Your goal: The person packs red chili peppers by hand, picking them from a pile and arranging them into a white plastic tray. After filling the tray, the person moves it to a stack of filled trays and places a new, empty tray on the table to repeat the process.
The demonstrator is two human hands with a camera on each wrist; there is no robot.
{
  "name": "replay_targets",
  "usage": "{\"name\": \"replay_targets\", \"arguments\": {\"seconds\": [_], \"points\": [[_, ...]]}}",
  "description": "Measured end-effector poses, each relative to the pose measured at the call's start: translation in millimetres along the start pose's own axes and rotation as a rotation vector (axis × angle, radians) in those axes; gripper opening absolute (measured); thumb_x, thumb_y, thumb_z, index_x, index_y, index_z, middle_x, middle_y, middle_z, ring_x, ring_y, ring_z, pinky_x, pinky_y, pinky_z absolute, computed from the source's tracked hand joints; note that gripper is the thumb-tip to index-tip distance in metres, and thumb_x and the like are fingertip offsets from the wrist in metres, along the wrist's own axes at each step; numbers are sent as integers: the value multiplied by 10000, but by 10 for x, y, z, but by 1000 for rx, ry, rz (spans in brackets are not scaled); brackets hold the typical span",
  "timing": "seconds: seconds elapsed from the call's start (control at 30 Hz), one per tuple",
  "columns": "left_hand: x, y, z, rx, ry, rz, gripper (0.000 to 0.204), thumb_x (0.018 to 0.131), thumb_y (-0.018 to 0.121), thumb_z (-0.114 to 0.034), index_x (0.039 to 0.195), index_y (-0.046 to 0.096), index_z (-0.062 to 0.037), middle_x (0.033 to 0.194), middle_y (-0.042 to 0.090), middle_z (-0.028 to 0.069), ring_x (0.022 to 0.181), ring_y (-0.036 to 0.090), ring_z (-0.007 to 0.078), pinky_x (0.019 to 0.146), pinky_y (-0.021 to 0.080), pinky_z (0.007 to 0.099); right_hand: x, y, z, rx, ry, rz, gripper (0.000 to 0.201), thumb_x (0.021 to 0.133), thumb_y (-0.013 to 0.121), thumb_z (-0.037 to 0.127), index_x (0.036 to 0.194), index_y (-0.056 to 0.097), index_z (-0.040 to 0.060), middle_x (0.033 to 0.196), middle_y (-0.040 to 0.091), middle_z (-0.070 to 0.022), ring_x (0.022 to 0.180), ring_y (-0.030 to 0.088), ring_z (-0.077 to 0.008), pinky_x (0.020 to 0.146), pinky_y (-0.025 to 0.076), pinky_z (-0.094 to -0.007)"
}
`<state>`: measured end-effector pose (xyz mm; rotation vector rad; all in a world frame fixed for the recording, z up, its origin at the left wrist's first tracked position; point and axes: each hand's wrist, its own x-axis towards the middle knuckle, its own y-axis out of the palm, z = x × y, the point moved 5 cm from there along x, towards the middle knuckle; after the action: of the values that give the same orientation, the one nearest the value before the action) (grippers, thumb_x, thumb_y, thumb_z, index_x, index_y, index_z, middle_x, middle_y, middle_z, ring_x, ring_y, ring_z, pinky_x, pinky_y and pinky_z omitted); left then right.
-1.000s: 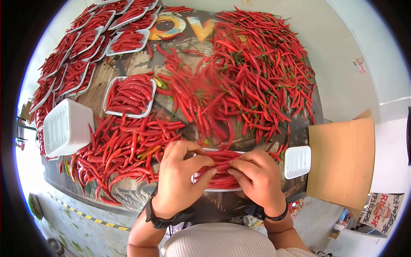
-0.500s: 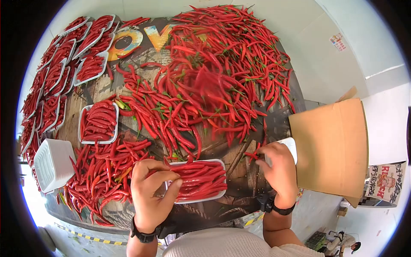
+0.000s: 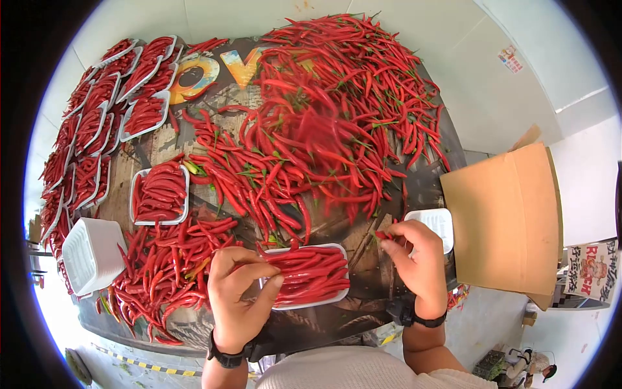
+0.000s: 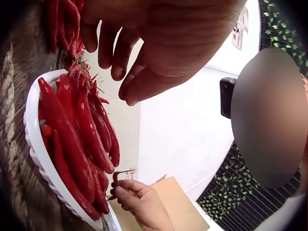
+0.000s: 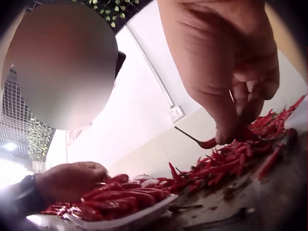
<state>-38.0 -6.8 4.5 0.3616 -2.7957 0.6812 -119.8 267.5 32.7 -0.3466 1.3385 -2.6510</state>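
A white tray (image 3: pixel 330 301) full of red chili peppers (image 3: pixel 308 275) sits before me at the table's front. My left hand (image 3: pixel 241 295) hovers at its left end, fingers loosely bent with nothing between them; the left wrist view shows the fingertips apart from the peppers. To the right of the tray, my right hand (image 3: pixel 422 262) pinches a small red chili pepper (image 5: pixel 208 143) between thumb and fingers. Its thin dark stem sticks out in the right wrist view, and the fingers hide its other end.
A spare white tray (image 3: pixel 437 227) lies behind the right hand, beside a cardboard box (image 3: pixel 502 220). Loose peppers (image 3: pixel 350 117) heap across the back; another pile (image 3: pixel 168 266) lies left. Filled trays (image 3: pixel 146 117) crowd the back left, near stacked white trays (image 3: pixel 94 256).
Both hands were on the peppers in the tray. The right hand has gone right and picked up a small chili pepper; the left has drawn to the tray's left end. The head view has shifted.
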Motion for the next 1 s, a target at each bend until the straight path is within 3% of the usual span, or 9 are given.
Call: {"name": "replay_targets", "arguments": {"seconds": [0.07, 0.1, 0.2, 0.27, 0.43, 0.67, 0.8, 0.9, 1.0], "points": [[-6, -1, -17, -54, 13, 1, 180, 718, 841, -62, 878, 758, -68, 974, 635, 84, 910, 604, 260, 769, 489, 368, -71, 85, 132, 434, 18, 46, 175, 855, 790, 95, 976, 711, -5, 854, 667, -78, 712, 622, -178, 625, 477, -297], [-4, -9, -23, -55, 44, 7, 208, 715, 852, -71, 906, 769, -67, 977, 635, 81, 912, 611, 255, 758, 497, 361, -85, 143, 225, 506, -40, 130, 175, 885, 789, 114, 1006, 724, 6, 868, 670, -57, 733, 606, -109, 624, 460, -253], [-12, -30, -41, -155, 41, 37, 244, 710, 864, -83, 939, 780, -68, 979, 632, 81, 923, 613, 249, 767, 498, 360, -178, 378, 533, 745, -4, 335, 180, 906, 775, 128, 1053, 744, 29, 887, 672, -50, 731, 600, -111, 624, 458, -253], [-9, -59, -60, -179, 45, 54, 261, 725, 872, -101, 971, 790, -72, 974, 629, 74, 911, 618, 228, 771, 500, 350, -173, 453, 721, 709, -113, 426, 194, 924, 755, 103, 1090, 729, 7, 923, 684, -68, 763, 627, -120, 650, 492, -258], [-9, -57, -67, -383, 33, 165, 216, 761, 876, -135, 962, 806, -95, 971, 637, 48, 887, 625, 197, 781, 502, 324, -211, 553, 912, 729, -137, 496, 168, 936, 729, 59, 1084, 709, -18, 965, 694, -97, 872, 698, -157, 756, 569, -280], [-7, -44, -140, -397, 35, 223, 188, 750, 844, -89, 928, 785, -78, 965, 656, 62, 903, 636, 213, 800, 508, 334, -261, 569, 901, 653, -244, 443, 157, 941, 730, 72, 1072, 702, -10, 960, 689, -95, 828, 683, -156, 750, 562, -287], [-7, -49, -163, -385, 26, 211, 169, 723, 822, -69, 881, 761, -56, 953, 656, 70, 898, 639, 223, 796, 508, 348, -301, 604, 702, 902, -60, 377, 194, 1032, 623, 147, 1134, 646, -17, 900, 654, -57, 767, 638, -137, 754, 525, -278], [-3, -38, -178, -325, 73, 221, 182, 703, 824, -77, 871, 759, -59, 932, 652, 75, 879, 642, 233, 784, 510, 360, -335, 614, 606, 1330, 191, 508, 358, 1104, 482, 308, 1223, 568, -19, 879, 646, -48, 767, 617, -112, 714, 501, -252], [-12, -16, -186, -274, 102, 204, 180, 694, 822, -84, 860, 756, -64, 918, 649, 75, 861, 643, 246, 774, 512, 368, -367, 645, 602, 1259, 211, 619, 315, 1068, 572, 250, 1239, 560, -14, 888, 656, -45, 793, 631, -134, 737, 507, -266]]}}
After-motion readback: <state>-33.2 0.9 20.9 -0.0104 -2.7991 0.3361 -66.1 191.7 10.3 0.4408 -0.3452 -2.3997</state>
